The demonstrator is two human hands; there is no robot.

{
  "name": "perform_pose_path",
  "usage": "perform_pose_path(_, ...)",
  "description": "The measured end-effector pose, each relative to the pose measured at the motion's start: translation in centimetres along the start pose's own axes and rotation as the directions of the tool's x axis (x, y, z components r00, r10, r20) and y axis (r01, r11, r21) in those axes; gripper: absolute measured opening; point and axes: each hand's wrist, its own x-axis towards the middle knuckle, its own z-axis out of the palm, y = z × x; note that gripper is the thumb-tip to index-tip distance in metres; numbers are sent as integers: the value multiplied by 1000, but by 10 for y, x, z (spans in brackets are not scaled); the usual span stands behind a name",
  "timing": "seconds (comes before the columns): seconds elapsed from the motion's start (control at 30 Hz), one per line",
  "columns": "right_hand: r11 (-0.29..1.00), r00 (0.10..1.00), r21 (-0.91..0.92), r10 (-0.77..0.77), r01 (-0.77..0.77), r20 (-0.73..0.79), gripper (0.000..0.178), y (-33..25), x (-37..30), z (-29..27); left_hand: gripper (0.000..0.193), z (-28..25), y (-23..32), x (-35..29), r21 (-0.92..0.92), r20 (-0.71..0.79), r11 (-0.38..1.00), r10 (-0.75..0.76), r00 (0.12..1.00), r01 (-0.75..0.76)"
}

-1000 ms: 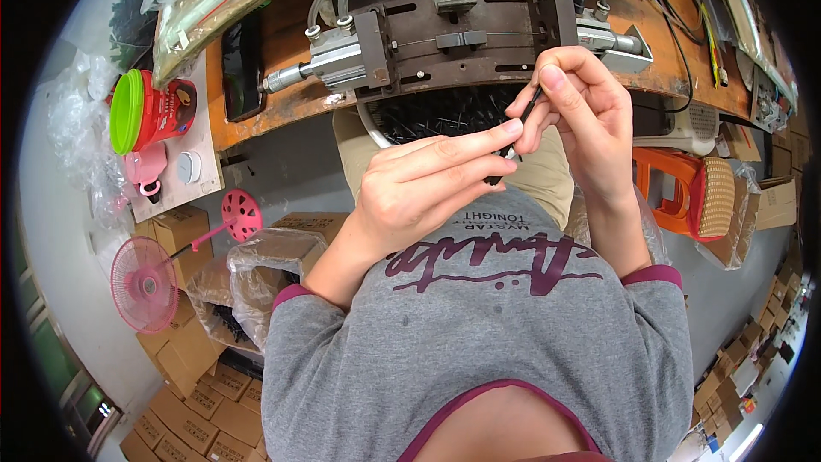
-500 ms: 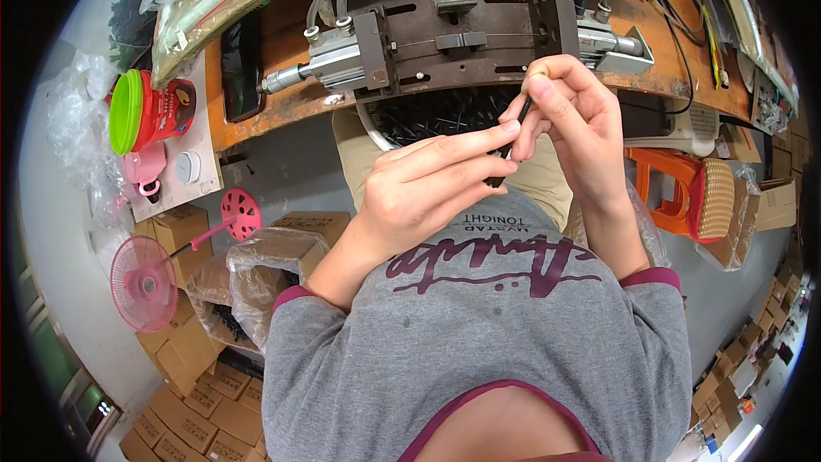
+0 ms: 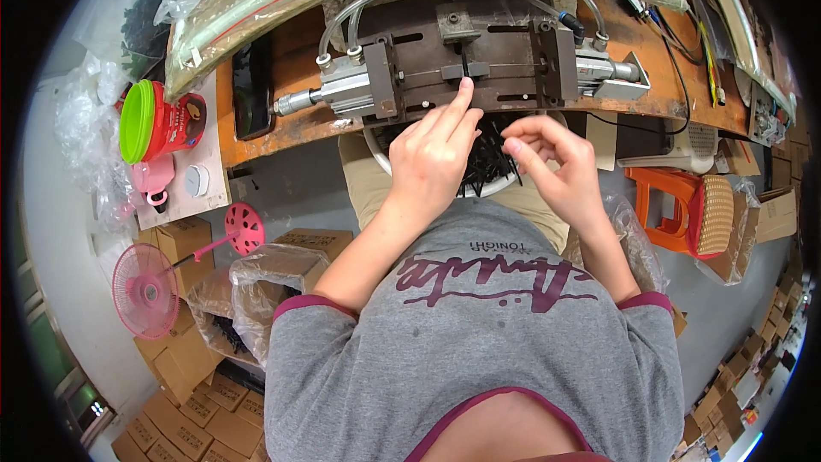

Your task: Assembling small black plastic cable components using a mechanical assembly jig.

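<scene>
My left hand [image 3: 432, 154] reaches up to a dark metal fixture [image 3: 419, 77] on the bench. Its index finger is stretched out, the tip at a small grey block [image 3: 475, 70] in the middle of the fixture. A thin black piece [image 3: 465, 55] stands at that block, just beyond the fingertip. My right hand [image 3: 560, 167] hovers beside a white tub [image 3: 374, 147] full of thin black sticks [image 3: 489, 158]. Its fingers are bent, with a gap between thumb and index finger, and I see nothing held there. The left palm's underside is hidden.
Air cylinders, left [image 3: 346, 90] and right [image 3: 599, 70], flank the fixture, with clear hoses [image 3: 342, 21]. A phone [image 3: 253, 90] and a red bucket [image 3: 175, 124] are to the left. A pink fan [image 3: 145, 291], plastic-lined box [image 3: 278, 269] and orange stool [image 3: 663, 205] stand around me.
My hands have moved apart from the black piece they held together. The left has gone forward to the fixture, where a black piece now stands; the right has lowered towards the tub.
</scene>
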Motion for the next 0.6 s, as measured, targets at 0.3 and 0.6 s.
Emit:
perform_pose_path(0.3, 993, 993, -119, -6, 20, 117, 12, 12, -29, -1, 28, -11, 5, 24, 134, 174, 990, 16, 985, -40)
perform_pose_path(0.6, 949, 986, -269, 162, -166, -37, 16, 105, -57, -3, 23, -17, 11, 28, 66, 172, 997, -42, 984, 31)
